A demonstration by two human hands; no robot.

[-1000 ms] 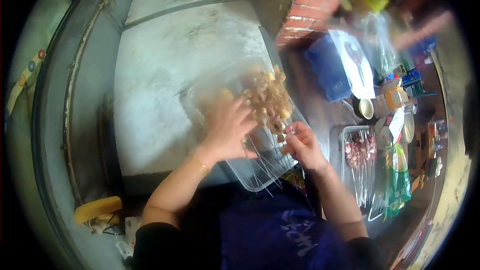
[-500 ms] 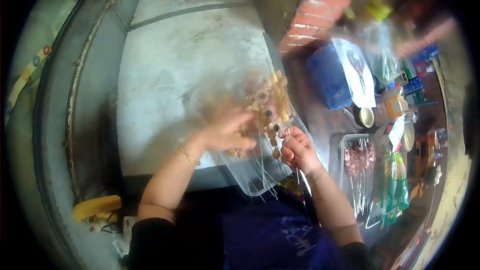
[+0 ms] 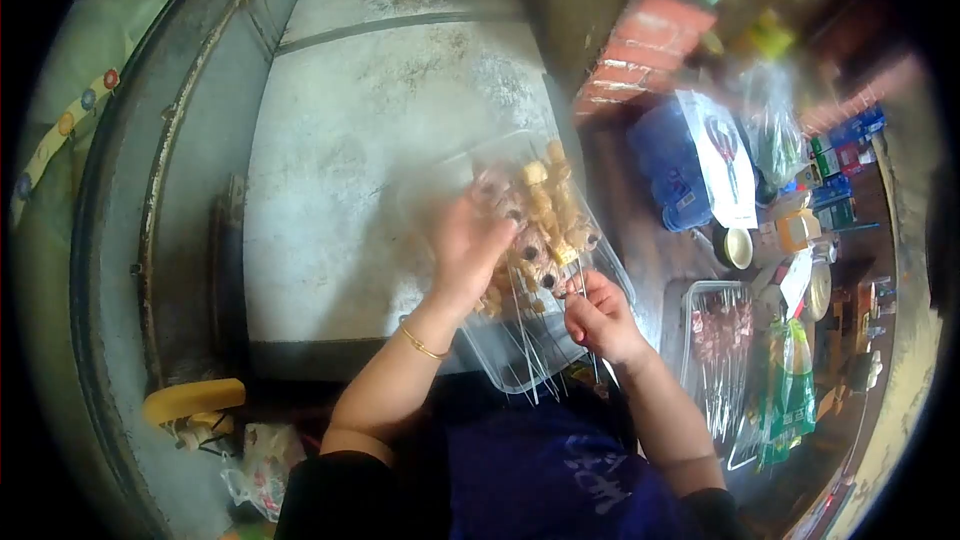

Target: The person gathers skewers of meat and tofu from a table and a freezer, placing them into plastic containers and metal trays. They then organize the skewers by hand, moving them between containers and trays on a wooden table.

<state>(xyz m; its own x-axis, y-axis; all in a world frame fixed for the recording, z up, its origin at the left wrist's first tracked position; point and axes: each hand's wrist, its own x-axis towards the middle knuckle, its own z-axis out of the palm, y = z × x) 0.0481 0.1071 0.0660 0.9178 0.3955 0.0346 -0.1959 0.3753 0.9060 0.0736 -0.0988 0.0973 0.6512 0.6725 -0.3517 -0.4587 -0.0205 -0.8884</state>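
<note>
A clear plastic tray (image 3: 507,365) sits at the near edge of a grey concrete slab and holds several skewers (image 3: 548,210) of pale and brown chunks. My left hand (image 3: 467,250) lies over the skewers in the tray, fingers spread and blurred, touching the food; whether it grips one I cannot tell. My right hand (image 3: 600,318) is at the tray's right side, fingers pinched on thin skewer sticks (image 3: 590,365) that point down toward me. A gold bracelet is on my left wrist.
A second clear tray (image 3: 722,340) with red meat skewers lies to the right. Farther right are a green bag (image 3: 790,380), a blue container (image 3: 672,175), a white bag, a small bowl (image 3: 737,247) and red bricks (image 3: 650,50). A yellow object (image 3: 193,400) sits lower left.
My left hand moved right and up, from the tray's left part onto the pile of skewers. My right hand stayed pinched at the tray's right side. The camera tilted slightly.
</note>
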